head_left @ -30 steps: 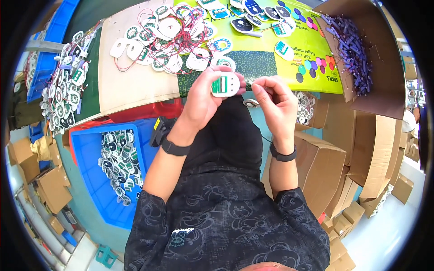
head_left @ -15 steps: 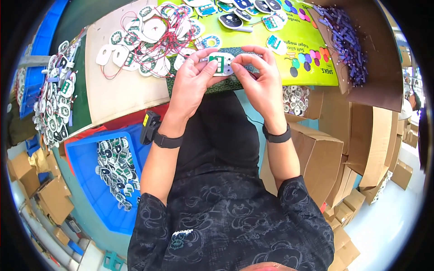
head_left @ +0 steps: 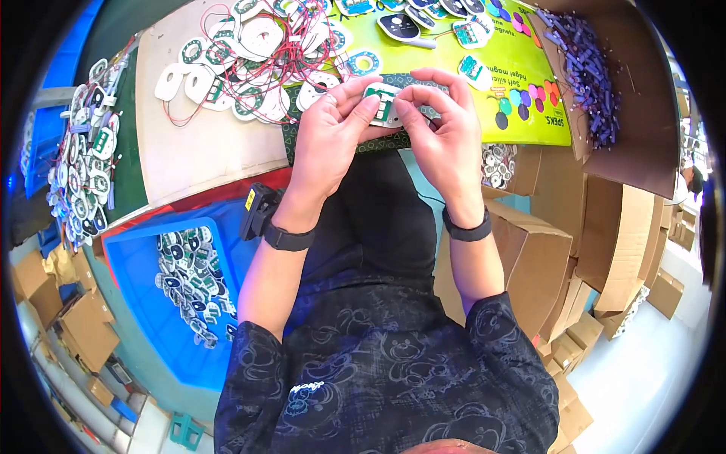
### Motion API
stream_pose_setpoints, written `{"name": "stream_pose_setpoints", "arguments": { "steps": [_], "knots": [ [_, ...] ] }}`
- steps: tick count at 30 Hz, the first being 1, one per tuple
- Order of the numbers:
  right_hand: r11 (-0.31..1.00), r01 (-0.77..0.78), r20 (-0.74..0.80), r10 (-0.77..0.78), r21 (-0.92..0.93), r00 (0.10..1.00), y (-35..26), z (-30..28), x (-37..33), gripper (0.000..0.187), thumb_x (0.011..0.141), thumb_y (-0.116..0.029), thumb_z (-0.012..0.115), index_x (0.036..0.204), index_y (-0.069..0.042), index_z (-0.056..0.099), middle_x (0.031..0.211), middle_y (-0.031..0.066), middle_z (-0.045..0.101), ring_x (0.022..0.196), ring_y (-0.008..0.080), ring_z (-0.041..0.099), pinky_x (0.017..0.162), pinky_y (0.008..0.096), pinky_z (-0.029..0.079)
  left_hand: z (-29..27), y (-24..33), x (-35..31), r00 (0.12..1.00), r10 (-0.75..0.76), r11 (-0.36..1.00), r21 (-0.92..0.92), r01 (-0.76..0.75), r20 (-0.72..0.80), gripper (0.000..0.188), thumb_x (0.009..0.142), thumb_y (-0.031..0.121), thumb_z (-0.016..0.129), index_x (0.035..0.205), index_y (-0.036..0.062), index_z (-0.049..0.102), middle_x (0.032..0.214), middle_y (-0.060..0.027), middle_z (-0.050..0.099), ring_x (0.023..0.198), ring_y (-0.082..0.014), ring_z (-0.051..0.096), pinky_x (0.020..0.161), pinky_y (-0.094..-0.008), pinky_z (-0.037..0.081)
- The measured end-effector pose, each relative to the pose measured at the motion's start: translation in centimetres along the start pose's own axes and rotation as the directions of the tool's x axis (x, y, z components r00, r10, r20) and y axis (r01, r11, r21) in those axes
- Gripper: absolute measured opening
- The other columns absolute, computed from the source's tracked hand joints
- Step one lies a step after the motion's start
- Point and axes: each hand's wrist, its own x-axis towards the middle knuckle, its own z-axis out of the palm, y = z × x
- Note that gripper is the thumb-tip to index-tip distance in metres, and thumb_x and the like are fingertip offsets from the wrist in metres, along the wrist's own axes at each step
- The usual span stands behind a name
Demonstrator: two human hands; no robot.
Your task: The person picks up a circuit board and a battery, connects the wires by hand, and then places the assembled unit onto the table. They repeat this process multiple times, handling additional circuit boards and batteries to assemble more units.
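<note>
Over the near edge of the table, both hands hold a small white rounded housing with a green circuit board [head_left: 384, 104]. My left hand [head_left: 338, 129] pinches its left side, thumb on the board's face. My right hand [head_left: 445, 121] closes on its right side, thumb and fingertips pressed against it; whether a small part sits under those fingertips is hidden. Beneath them lies a dark patterned mat [head_left: 296, 144]. Just to the left is a heap of white ring-shaped pieces with tangled red wires [head_left: 280, 57].
More board pieces [head_left: 399, 26] lie on the yellow-green printed sheet [head_left: 522, 125]. At right, a cardboard box [head_left: 643, 163] holds purple cylinders with wires [head_left: 582, 72]. A blue bin [head_left: 140, 303] of finished-looking pieces stands low at left; another pile [head_left: 87, 166] is beyond it. Cardboard boxes [head_left: 529, 265] stand right.
Both hands and the white housing have shifted slightly right in the picture. My right thumb and fingers have closed in further over the housing's right side.
</note>
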Motion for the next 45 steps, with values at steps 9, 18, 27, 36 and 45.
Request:
{"name": "stream_pose_setpoints", "arguments": {
  "steps": [9, 18, 27, 36, 45],
  "knots": [
    [0.996, 0.017, 0.024, -0.015, -0.092, 1.0, -0.2, 0.0, 0.3, 0.01, 0.081, -0.003, 0.074, 0.09, -0.003, 0.071, 0.115, 0.0104, 0.061, 0.089, 0.024, 0.065, 0.072, 0.0329, 0.054, 0.0, -0.2, 0.0, 0.999, 0.043, 0.998, 0.051, -0.042, -0.013, 0.033, 0.101, 0.004, 0.054, 0.133, -0.0058, 0.053, 0.12, -0.0149, 0.064, 0.105, -0.0203, 0.067, 0.091, -0.0346, 0.06],
    [0.994, 0.063, 0.039, -0.06, -0.092, 0.997, 1.1, 0.0, 0.7, 0.009, 0.081, -0.003, 0.074, 0.09, -0.003, 0.072, 0.115, 0.0086, 0.063, 0.089, 0.0227, 0.066, 0.075, 0.0329, 0.054, 0.4, -0.4, -0.1, 0.997, 0.076, 0.992, 0.1, -0.072, -0.032, 0.034, 0.1, 0.003, 0.054, 0.132, -0.0078, 0.052, 0.119, -0.0154, 0.065, 0.103, -0.0208, 0.068, 0.091, -0.0348, 0.06],
    [0.998, 0.032, -0.022, -0.031, 0.048, 0.999, 1.7, 0.9, 0.3, 0.01, 0.081, -0.002, 0.073, 0.091, -0.002, 0.072, 0.114, 0.0092, 0.061, 0.087, 0.0211, 0.064, 0.076, 0.0319, 0.054, 0.4, -0.1, 0.1, 0.997, 0.054, 0.997, 0.059, -0.051, -0.051, 0.033, 0.1, 0.002, 0.054, 0.131, -0.0087, 0.052, 0.119, -0.0169, 0.064, 0.104, -0.0215, 0.067, 0.091, -0.0359, 0.06],
    [0.971, 0.192, 0.047, -0.187, -0.145, 0.981, 1.3, -0.3, 0.7, 0.009, 0.08, 0.001, 0.072, 0.088, -0.002, 0.07, 0.118, 0.0124, 0.059, 0.086, 0.025, 0.067, 0.072, 0.0356, 0.056, 0.7, -0.4, 0.0, 0.995, 0.067, 0.989, 0.134, -0.057, -0.069, 0.035, 0.098, -0.001, 0.055, 0.132, -0.0086, 0.052, 0.121, -0.0152, 0.064, 0.106, -0.0196, 0.065, 0.09, -0.0357, 0.06],
    [0.985, 0.168, 0.022, -0.167, -0.037, 0.986, 1.0, -0.4, 0.6, 0.009, 0.08, 0.003, 0.071, 0.087, -0.001, 0.069, 0.117, 0.013, 0.058, 0.083, 0.026, 0.067, 0.068, 0.0352, 0.056, 0.8, -0.2, -0.4, 0.997, 0.067, 0.994, 0.091, -0.063, -0.043, 0.034, 0.099, -0.001, 0.055, 0.132, -0.0072, 0.053, 0.119, -0.0158, 0.065, 0.104, -0.0199, 0.067, 0.091, -0.0366, 0.06]
  ]
}}
